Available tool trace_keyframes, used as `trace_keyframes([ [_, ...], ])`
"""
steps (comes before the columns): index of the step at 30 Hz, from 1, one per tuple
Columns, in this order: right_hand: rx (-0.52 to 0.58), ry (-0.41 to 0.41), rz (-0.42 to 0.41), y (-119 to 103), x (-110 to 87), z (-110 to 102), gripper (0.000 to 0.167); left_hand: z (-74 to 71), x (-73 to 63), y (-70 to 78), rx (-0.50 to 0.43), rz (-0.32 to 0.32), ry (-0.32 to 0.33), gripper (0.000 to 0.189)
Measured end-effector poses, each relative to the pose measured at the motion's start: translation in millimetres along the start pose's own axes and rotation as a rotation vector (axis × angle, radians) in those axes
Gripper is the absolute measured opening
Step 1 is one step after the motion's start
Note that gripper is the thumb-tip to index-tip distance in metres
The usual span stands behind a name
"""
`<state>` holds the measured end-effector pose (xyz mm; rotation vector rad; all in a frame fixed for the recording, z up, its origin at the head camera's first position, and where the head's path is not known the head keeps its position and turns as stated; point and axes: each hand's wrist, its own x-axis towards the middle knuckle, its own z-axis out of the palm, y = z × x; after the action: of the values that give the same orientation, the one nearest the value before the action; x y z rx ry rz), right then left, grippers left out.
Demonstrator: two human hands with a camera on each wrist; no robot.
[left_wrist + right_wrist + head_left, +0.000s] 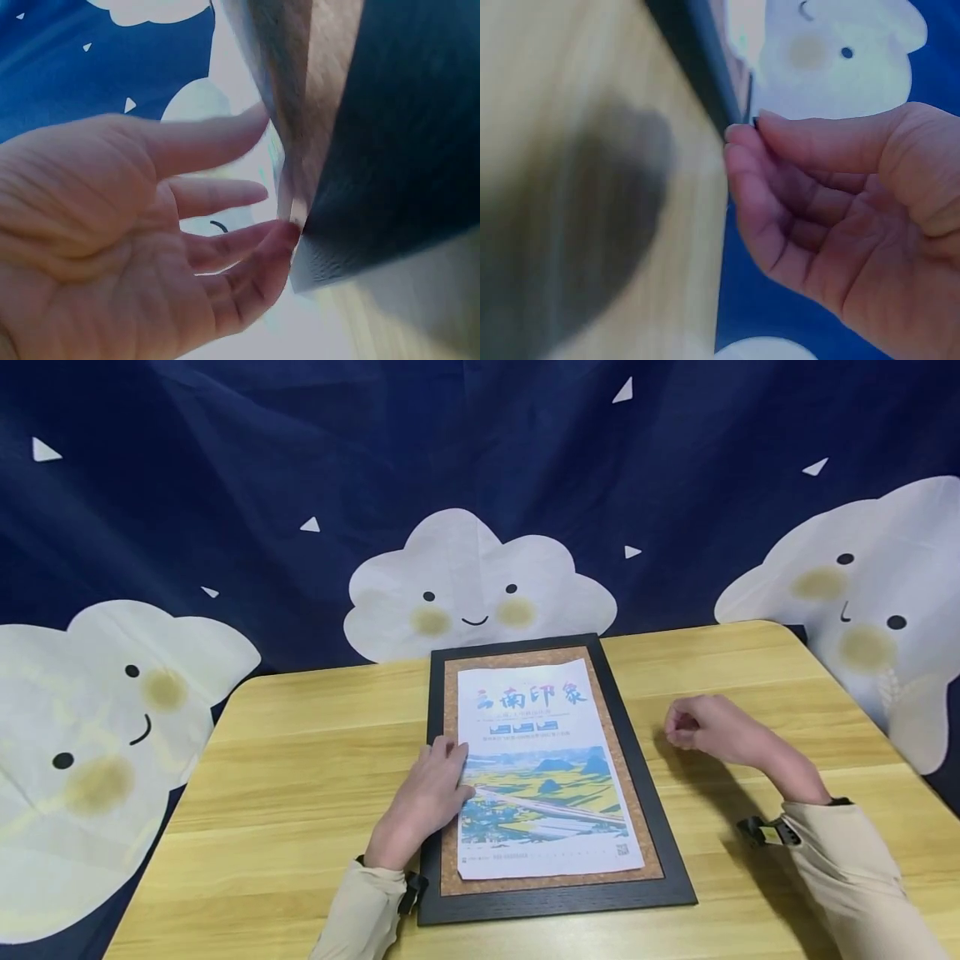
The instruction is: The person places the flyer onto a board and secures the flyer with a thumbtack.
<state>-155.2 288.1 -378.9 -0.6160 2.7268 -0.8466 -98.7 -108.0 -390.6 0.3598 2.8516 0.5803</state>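
Wooden table (285, 802). At left, left hand (427, 785) open, fingers loosely bent, resting at the left edge of a printed sheet (547, 768), its palm side over the black frame (555, 903). Sheet lies on the cork panel (651, 863) inside the frame, slightly skewed, centre of table. Right hand (712, 727) raised right of the frame, thumb and fingertip pinching a small dark thing (757, 122), too small to identify.

head: bright, fairly sharp | shadow (723, 802) on tabletop (300, 777) | wrist views: soft — left washed out, right blurred
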Motion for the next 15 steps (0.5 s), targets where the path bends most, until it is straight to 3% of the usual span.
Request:
trace_keyframes([
  [6,0.12,0.11,-0.017,-25,21.0,-6,0.01,-0.2,-0.2,-3.8,0.041,0.051,-0.108,0.075],
  [10,0.293,0.114,0.02,-41,42.7,-5,0.005,-0.4,-1.1,-5.7,0.042,0.038,-0.187,0.077],
  [15,0.436,0.115,0.085,-55,75.8,4,0.011,-1.4,-1.3,-6.9,0.042,0.054,-0.232,0.082],
])
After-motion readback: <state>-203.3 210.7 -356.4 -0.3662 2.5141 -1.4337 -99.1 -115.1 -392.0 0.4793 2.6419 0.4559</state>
